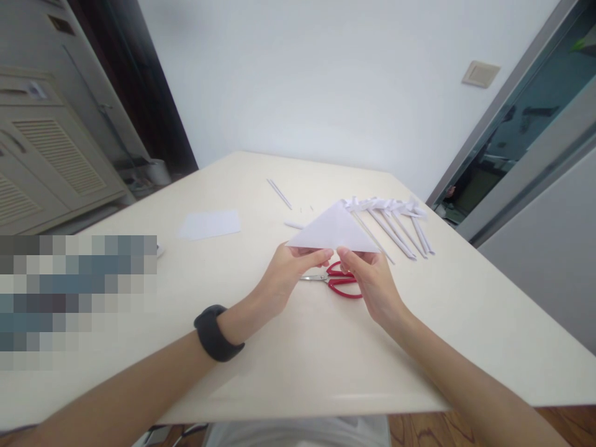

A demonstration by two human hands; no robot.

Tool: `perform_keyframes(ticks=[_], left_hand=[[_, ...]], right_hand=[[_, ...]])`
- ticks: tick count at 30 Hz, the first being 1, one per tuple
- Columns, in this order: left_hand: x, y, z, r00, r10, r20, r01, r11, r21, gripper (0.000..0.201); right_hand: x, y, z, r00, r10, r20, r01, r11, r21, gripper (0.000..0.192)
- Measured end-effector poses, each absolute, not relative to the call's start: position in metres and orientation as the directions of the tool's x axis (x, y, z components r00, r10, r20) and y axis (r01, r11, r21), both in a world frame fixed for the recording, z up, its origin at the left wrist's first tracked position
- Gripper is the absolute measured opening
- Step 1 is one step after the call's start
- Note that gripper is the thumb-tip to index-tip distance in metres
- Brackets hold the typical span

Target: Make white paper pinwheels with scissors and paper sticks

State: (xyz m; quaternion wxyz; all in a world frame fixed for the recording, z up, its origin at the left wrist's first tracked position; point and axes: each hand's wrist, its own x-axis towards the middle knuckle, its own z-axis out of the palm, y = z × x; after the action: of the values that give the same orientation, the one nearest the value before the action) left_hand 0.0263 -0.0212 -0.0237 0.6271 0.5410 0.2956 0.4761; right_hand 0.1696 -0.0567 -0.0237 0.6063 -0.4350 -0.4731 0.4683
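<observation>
A white sheet of paper folded into a triangle is held up over the table, its long edge toward me and its point away. My left hand pinches that near edge left of the middle, thumb on the edge and fingers underneath. Just to the right, my right hand grips the same edge with the thumb near the centre. Beneath the hands lie scissors with red handles, blades pointing left, partly covered by my right hand. A black band is on my left wrist.
Several rolled paper sticks with folded white tops lie to the right. Thin paper sticks rest farther back, and a flat white sheet lies to the left. The table meets a white wall. Pixelation hides the far left.
</observation>
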Motion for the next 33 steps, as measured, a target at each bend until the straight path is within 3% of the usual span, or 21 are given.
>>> perform_keyframes(ticks=[10, 19, 27, 33], left_hand=[[0.023, -0.019, -0.019, 0.375, 0.913, 0.158, -0.311, -0.037, 0.950, 0.014], [0.010, -0.005, -0.008, 0.262, 0.943, 0.203, -0.367, -0.097, 0.925, 0.010], [-0.006, 0.011, -0.003, 0.123, 0.958, 0.260, -0.396, -0.193, 0.898, 0.008], [0.012, -0.005, -0.012, 0.430, 0.891, 0.144, -0.244, -0.038, 0.969, 0.024]], right_hand=[[0.172, -0.057, -0.021, 0.138, 0.973, 0.185, -0.162, 0.207, -0.965, 0.016], [0.181, -0.055, -0.016, 0.186, 0.960, 0.209, -0.156, 0.239, -0.958, 0.021], [0.188, -0.049, -0.011, 0.211, 0.952, 0.222, -0.306, 0.280, -0.910, 0.018], [0.178, -0.050, -0.024, 0.119, 0.979, 0.164, -0.277, 0.192, -0.942, 0.017]])
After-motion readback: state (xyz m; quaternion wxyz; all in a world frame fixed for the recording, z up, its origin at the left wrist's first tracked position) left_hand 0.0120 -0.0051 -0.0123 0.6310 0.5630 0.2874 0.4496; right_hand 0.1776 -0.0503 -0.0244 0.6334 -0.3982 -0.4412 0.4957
